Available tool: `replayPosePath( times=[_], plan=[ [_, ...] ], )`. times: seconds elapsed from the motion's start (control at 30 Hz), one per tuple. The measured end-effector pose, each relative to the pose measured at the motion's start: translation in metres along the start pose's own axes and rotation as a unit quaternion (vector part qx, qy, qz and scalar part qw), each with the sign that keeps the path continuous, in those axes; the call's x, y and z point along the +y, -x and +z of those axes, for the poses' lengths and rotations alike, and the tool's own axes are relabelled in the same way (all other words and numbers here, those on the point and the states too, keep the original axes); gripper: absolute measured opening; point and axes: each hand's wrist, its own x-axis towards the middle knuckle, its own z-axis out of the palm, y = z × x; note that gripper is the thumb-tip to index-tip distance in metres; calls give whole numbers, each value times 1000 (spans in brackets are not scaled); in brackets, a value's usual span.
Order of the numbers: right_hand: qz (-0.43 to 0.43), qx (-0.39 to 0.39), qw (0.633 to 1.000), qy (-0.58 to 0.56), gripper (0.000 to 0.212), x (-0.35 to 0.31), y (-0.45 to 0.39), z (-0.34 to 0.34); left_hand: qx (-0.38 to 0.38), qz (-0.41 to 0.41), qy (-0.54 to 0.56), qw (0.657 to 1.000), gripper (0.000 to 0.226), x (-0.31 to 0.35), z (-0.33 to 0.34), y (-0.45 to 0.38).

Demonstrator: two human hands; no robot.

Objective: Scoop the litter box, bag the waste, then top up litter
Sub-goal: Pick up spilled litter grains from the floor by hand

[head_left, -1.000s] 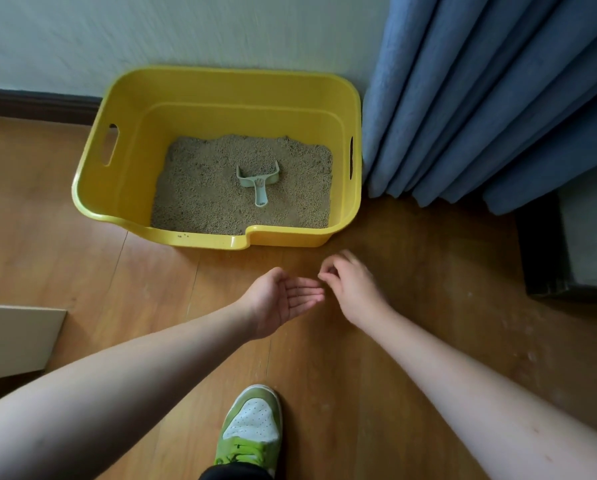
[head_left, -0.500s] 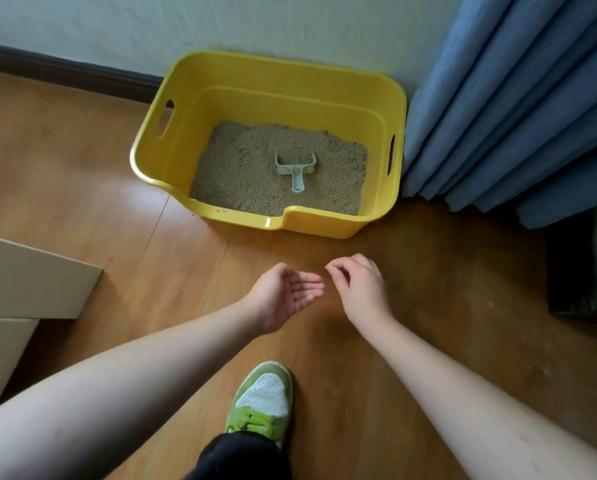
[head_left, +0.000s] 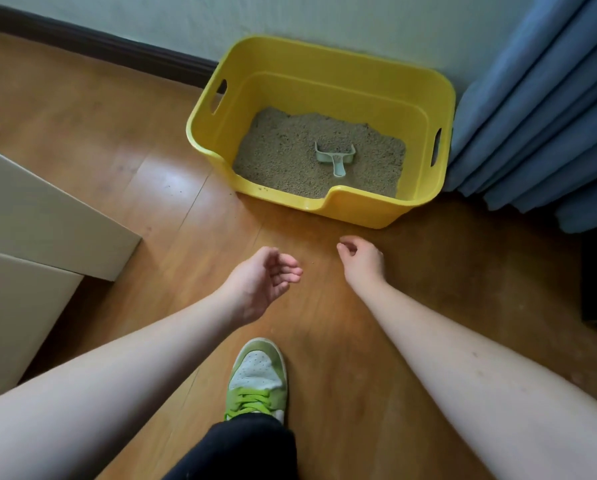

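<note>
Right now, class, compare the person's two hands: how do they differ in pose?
The left hand is turned palm up, fingers loosely cupped; the right hand shows its back, fingers curled under. The left hand lies nearer the camera; the right hand lies closer to the yellow litter box. Both hold nothing and hang over the wooden floor.

The hands draw apart: the left hand point(head_left: 267, 277) now curls its fingers loosely, palm up, and the right hand point(head_left: 361, 259) pulls its fingers in, holding nothing. The view swings left, bringing more of the pale cabinet point(head_left: 30, 216) into sight.
</note>
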Motion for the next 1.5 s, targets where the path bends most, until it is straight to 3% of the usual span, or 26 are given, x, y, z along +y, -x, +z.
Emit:
replayPosePath(
  times=[0.4, 0.73, 0.93, 1.1, 1.27, 1.37, 1.5],
  plan=[
    [-14, -1, 995, 100, 36, -7, -45, 42, -10, -9, 3, 1000, 30, 12, -11, -23],
    [115, 116, 986, 42, 11, -25, -52, 64, 0, -31, 82, 996, 48, 31, -47, -19],
    [130, 108, 983, 69, 12, -32, -53, 65, 8, -35, 99, 994, 47, 28, -60, -18],
    [50, 90, 993, 49, 6, -47, -30, 62, 7, -38, 103, 994, 48, 20, -56, -19],
    [-116, 3, 993, -1, 7, -79, 11, 52, 8, -33, 105, 994, 49, 24, -41, -13],
    [-194, -39, 980, 34, 7, -95, 28, 39, 4, -26, 119, 992, 48, 31, -28, -10],
    [-211, -45, 974, 65, 11, -97, 42, 27, -3, 0, 177, 984, 44, 33, -17, -9]
  ],
)
